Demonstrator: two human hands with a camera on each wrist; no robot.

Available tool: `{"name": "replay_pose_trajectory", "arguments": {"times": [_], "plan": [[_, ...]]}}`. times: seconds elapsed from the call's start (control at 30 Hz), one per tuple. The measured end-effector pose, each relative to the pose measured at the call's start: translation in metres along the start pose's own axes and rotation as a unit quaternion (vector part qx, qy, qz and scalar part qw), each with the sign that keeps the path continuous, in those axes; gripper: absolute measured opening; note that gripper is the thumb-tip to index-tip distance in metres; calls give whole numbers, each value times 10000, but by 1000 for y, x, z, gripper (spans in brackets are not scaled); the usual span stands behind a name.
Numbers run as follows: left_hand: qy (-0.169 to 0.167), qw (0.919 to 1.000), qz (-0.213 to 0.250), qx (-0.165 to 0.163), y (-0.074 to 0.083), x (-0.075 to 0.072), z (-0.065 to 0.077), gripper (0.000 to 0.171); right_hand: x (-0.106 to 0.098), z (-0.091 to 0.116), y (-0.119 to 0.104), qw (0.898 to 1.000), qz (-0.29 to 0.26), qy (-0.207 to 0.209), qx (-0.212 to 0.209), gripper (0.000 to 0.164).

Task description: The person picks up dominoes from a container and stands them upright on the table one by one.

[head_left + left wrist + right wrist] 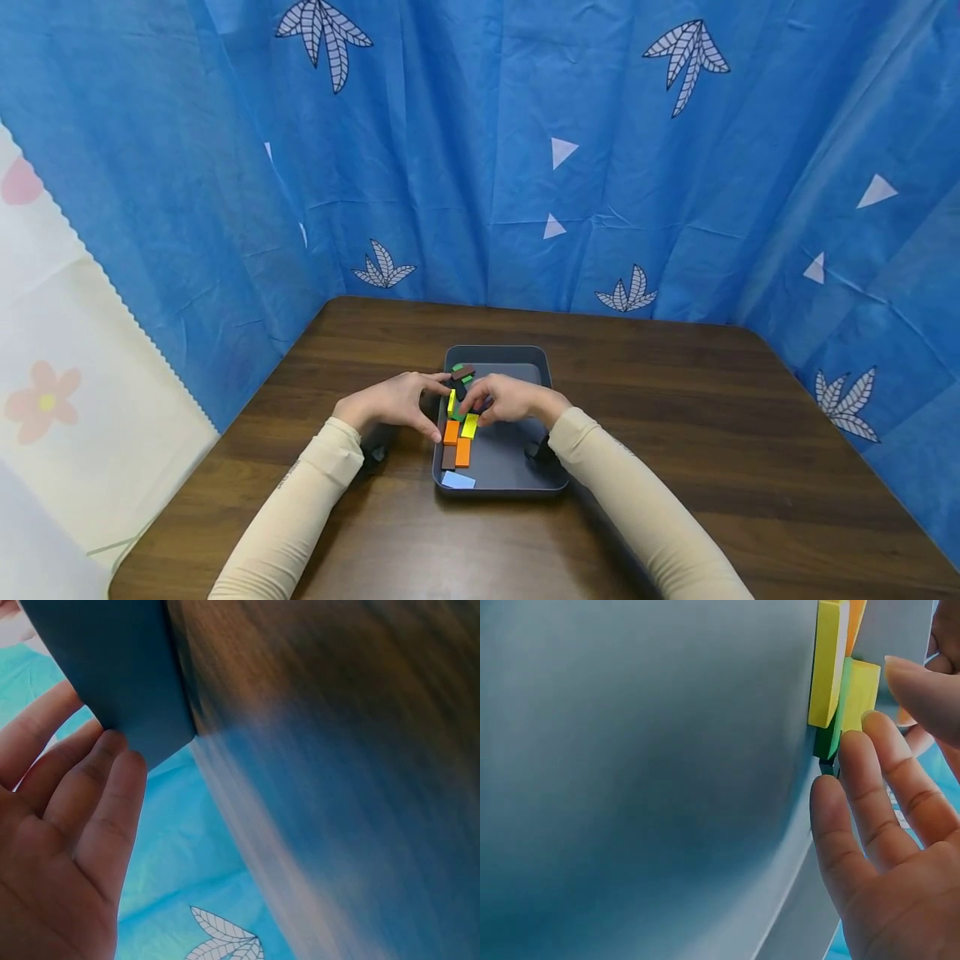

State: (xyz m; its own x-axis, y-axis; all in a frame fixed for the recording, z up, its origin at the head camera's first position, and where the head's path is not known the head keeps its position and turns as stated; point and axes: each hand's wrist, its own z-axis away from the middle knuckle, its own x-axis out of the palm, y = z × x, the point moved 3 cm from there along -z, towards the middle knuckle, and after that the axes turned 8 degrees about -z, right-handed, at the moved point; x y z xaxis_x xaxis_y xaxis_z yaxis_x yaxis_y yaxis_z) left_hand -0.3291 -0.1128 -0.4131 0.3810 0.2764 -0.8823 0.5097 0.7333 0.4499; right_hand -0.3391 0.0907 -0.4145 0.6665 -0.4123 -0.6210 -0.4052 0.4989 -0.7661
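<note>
A dark grey tray (517, 467) holds several small rectangular blocks along its left side. My left hand (397, 402) is at the tray's left wall, thumb and forefinger spread apart. Its forefinger is close to a yellow block (452, 403) on edge; in the left wrist view its other fingers lie by the tray's outer wall (127, 667). Inside the tray, my right hand (513, 398) reaches over a green block (829, 742), fingers gently bent. Its fingertips are right at the yellow block on edge (862, 686), while the thumb stands apart. A flat yellow block (469, 426) lies below.
Nearer in the tray are orange blocks (462, 452), a brown block (448, 457) and a light blue block (458, 481). Another brown block (463, 372) rests over green at the far left corner, near a black block (458, 389). A blue curtain (480, 167) hangs behind the wooden table (675, 417).
</note>
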Motion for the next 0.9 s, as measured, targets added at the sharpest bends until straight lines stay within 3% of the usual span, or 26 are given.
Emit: {"name": "replay_pose_trajectory", "arguments": {"times": [0.9], "plan": [[21,10000,73,-19,-3,0,-3,80,11,-7,10,9981,27,-413,460,25]]}}
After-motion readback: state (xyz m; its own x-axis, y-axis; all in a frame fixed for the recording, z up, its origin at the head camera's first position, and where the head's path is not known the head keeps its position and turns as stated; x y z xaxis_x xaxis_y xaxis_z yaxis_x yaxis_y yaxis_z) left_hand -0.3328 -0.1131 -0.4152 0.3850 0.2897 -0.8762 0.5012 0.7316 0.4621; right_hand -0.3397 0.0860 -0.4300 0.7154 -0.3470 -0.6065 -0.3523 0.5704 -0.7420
